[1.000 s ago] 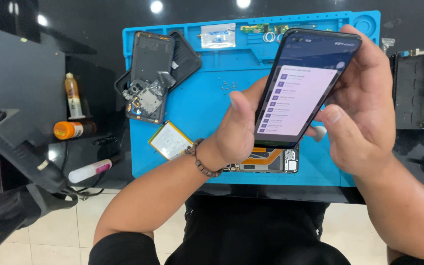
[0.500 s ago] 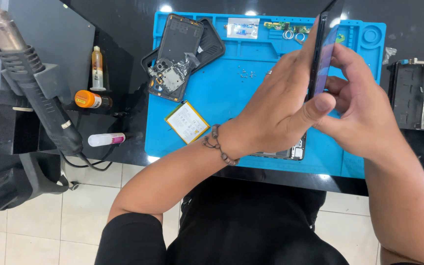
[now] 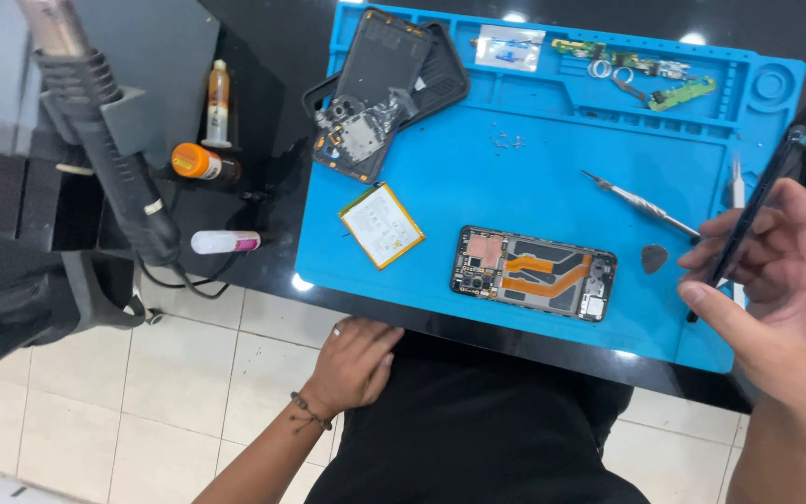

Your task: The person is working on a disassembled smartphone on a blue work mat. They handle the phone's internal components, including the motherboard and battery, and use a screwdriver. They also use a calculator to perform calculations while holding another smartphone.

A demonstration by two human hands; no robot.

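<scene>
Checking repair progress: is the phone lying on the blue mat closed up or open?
Open: the phone lies with no back cover, its circuit boards and orange ribbon cable exposed.

Orange-capped bottle (image 3: 196,162), hot-air gun (image 3: 104,140), loose battery (image 3: 382,225) on blue mat (image 3: 534,187)

The right hand (image 3: 785,299) holds a slim dark phone (image 3: 759,210) edge-on to the view, so only its thin side shows as a long black strip. It stands steeply tilted, its upper end leaning away to the right past the corner of the blue mat (image 3: 534,159), its lower end down by the thumb. Fingers wrap it from behind and the thumb presses along the near edge. It hangs above the right end of the mat, clear of the surface. Its screen cannot be seen from here.
</scene>
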